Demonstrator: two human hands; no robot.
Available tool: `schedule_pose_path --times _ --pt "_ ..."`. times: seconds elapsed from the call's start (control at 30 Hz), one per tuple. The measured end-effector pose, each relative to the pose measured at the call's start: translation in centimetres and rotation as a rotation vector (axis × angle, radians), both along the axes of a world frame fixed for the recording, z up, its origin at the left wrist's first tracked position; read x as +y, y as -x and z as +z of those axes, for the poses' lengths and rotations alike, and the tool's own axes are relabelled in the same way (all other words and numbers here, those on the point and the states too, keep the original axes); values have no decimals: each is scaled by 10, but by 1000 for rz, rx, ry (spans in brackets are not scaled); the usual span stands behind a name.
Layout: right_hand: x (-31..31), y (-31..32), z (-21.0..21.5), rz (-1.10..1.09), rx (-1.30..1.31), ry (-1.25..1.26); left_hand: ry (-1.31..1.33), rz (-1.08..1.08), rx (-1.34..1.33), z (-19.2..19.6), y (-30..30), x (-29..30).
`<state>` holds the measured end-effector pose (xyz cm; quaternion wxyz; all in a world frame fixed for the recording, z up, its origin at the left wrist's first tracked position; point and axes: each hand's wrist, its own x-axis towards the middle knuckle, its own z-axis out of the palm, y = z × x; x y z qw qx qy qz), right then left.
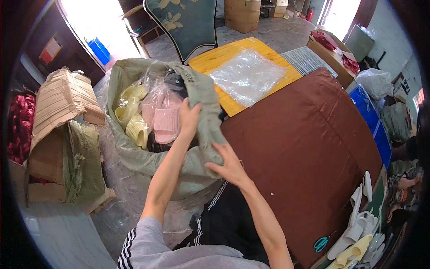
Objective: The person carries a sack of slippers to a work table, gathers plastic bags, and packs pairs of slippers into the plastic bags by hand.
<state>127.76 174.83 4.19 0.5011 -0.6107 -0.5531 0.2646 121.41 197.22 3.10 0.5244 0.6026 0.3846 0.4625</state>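
Observation:
A large grey-green woven sack [208, 105] stands wide-mouthed in front of me. Inside lie pink slippers [166, 124] in clear plastic, pale yellow slippers [138, 129] to their left, and dark wrapped footwear [175, 83] at the back. My left hand [190, 119] grips the sack's right rim, beside the pink slippers; some of its fingers are hidden. Lower on the right, my right hand [229, 165] touches the outside of the sack, its thumb and fingers spread apart.
A brown-covered table [295, 148] stands to the right, with blue-green scissors [320, 244] and several slippers [354, 233] at its near right corner. Clear plastic bags [246, 76] lie on a yellow wooden table [204, 62]. Cardboard [62, 96] stands left; a chair [183, 27] stands behind.

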Motion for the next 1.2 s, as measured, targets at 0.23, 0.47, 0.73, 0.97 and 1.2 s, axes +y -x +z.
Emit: schedule_pose_path --times 0.23,0.47,0.73,0.97,1.2 --pt "-30 40 12 403 116 -12 -357 142 564 21 116 -92" --pt "-28 22 -77 -594 1540 202 -328 -393 477 62 32 -89" --pt "-44 -8 -82 -313 1701 76 -1097 -279 833 24 -4 -23" --pt "-33 -23 -74 -754 935 164 -1057 -603 1409 38 -66 59" --pt "38 1 -3 -436 -380 102 -628 -1221 1875 64 -112 36"
